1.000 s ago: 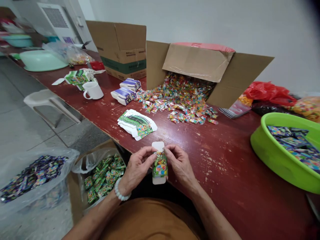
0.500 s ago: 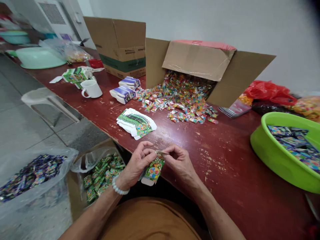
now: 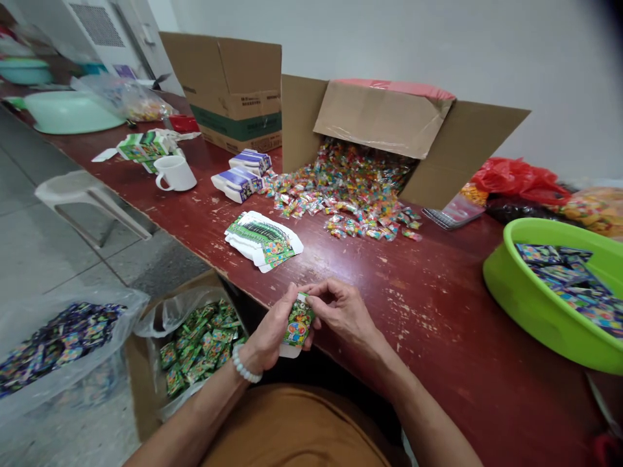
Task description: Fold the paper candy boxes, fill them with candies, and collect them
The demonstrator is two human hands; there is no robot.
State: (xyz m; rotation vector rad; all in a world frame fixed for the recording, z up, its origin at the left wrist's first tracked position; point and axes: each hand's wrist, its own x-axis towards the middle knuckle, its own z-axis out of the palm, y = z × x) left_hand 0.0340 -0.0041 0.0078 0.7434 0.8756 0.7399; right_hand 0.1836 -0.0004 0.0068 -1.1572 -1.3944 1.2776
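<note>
A small green printed candy box (image 3: 298, 324) is held upright over the table's front edge, with a white flap showing at its lower end. My left hand (image 3: 275, 324) wraps round it from the left, fingers closed behind it. At the box's top end, my right hand (image 3: 343, 310) pinches the edge between thumb and fingers. Beyond my hands lies a fanned stack of flat green cartons (image 3: 263, 240) on the red table (image 3: 370, 285). Wrapped candies (image 3: 360, 194) spill from a tipped cardboard box (image 3: 372, 120) behind the stack.
To the right stands a green basin (image 3: 535, 311) with dark packets; scissors (image 3: 601, 402) lie near it. Left are a white mug (image 3: 176, 174), purple cartons (image 3: 238, 184) and a stool (image 3: 82, 188). Below, a lined box holds green packets (image 3: 202, 347), beside a bag of purple packets (image 3: 63, 340).
My left hand has wrapped further round the box. The top flap, which stood up between my fingers, is now folded down, and my right thumb presses at the top edge.
</note>
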